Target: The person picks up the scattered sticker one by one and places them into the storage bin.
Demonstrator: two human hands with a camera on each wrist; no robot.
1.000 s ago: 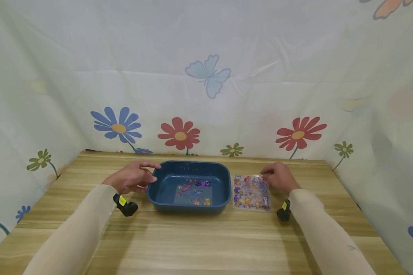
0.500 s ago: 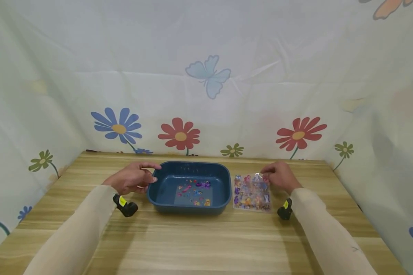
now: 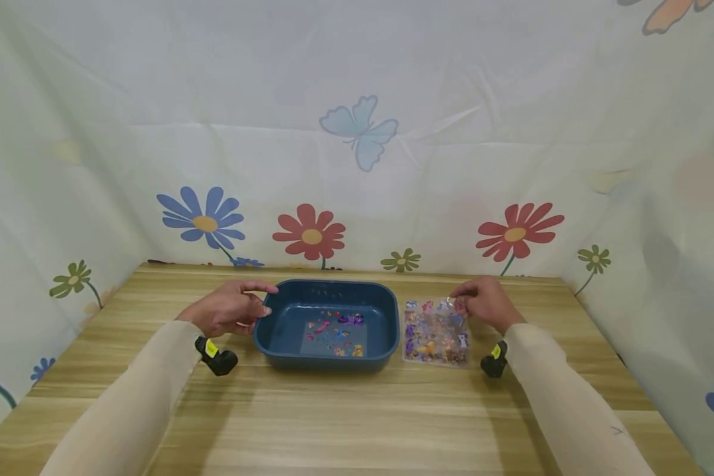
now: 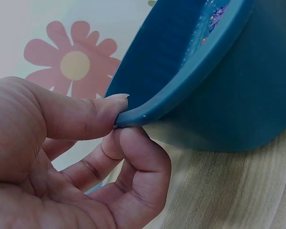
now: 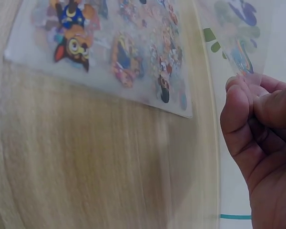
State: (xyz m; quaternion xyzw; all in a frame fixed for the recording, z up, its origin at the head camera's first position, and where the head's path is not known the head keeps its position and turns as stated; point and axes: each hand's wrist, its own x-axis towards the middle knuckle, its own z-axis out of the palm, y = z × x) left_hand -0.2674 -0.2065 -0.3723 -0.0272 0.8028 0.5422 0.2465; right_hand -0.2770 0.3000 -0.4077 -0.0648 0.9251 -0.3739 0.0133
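My left hand (image 3: 227, 309) pinches the left rim of a blue plastic basin (image 3: 327, 363) between thumb and curled fingers. On the basin floor lies a clear sticker sheet (image 3: 311, 345) with colourful pony figures. Right of the basin, several clear sticker sheets (image 3: 434, 355) lie stacked on the table. My right hand (image 3: 488, 306) is at the stack's far right corner. In the right wrist view its thumb and finger pinch the corner of a top sticker sheet (image 5: 245, 31), which is raised apart from the sheets below. Cartoon figures show on the stack in that view.
The wood-grain table (image 3: 345, 423) runs back to a white curtain (image 3: 250, 158) printed with flowers and a butterfly. Similar curtain hangs at both sides. A black camera (image 3: 218, 357) is strapped to the left wrist, another black camera (image 3: 494, 360) to the right wrist.
My right hand has risen slightly, and the top sheet's pinched corner has lifted and shifted a little with it. My left hand and the basin stay in place.
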